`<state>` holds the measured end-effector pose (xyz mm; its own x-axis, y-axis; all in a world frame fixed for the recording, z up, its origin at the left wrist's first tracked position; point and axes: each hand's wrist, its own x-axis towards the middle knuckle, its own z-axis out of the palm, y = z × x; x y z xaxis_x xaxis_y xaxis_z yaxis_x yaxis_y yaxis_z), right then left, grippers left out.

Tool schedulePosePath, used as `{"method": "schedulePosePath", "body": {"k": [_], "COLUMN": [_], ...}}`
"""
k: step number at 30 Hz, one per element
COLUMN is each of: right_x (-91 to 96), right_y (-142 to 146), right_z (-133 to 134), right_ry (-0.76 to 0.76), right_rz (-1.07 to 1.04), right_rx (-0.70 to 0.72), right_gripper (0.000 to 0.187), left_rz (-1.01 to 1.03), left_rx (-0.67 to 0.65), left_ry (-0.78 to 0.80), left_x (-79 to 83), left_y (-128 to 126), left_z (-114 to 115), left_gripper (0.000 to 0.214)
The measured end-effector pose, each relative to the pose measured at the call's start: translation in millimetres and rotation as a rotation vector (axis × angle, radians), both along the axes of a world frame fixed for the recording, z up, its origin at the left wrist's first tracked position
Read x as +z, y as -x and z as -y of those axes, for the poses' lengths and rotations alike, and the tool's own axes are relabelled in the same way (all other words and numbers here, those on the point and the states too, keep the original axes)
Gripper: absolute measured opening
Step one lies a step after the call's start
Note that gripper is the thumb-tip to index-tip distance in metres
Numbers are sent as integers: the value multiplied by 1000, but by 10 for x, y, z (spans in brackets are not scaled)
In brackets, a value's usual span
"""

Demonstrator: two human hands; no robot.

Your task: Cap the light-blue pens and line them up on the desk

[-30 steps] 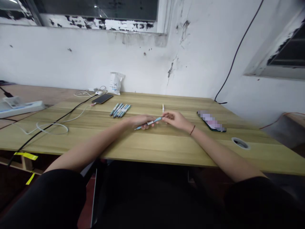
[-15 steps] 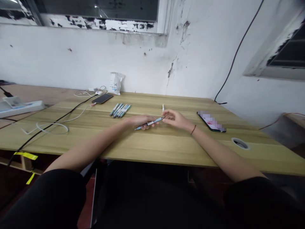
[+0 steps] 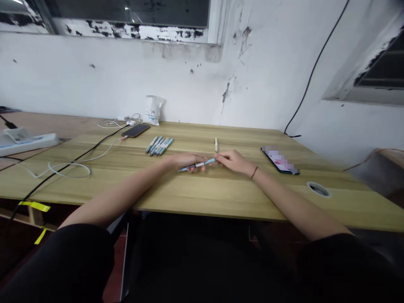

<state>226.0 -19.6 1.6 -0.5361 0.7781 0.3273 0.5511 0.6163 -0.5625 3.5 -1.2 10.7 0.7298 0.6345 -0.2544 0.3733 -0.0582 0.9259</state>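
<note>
Left hand grips pen; right hand pinches end, seemingly working it; next move likely needs steady hold

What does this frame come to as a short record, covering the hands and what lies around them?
Left hand: holds a blue-and-white pen
Right hand: seems to pinch that pen's right end
Grouped pens: side by side, on the table's left half
Lone pen: pale, just beyond the right hand
Dark phone: far left, near a white packet
Lit phone: right of both hands
</note>
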Motion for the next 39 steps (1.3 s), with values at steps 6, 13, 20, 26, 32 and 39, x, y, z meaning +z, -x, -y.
{"method": "schedulePosePath", "body": {"k": [6,13,20,26,32,39], "right_x": [5,-36,-14,-14,-56,-19], "right_y": [-6,-9,-22,-15,-9,1], "right_z": [15,-27,-27,-23,-57,-21], "right_ry": [43,101,120,133,51,-43], "right_rz": [-126,-180,-58,-127,-167,-71], "right_rx": [47,77,25,46,42,-8], "right_gripper": [33,23,39,36,29,31], "left_rz": [33,25,23,4,38,78], "left_rx": [22,18,-1,17,24,50], "left_ry": [25,30,-8,-65,-9,56], "left_x": [-4,-19,38,7,-11,-18], "left_y": [-2,-4,18,42,21,20], "left_z": [10,-4,52,21,26,19], "left_gripper": [22,20,44,52,37,31]}}
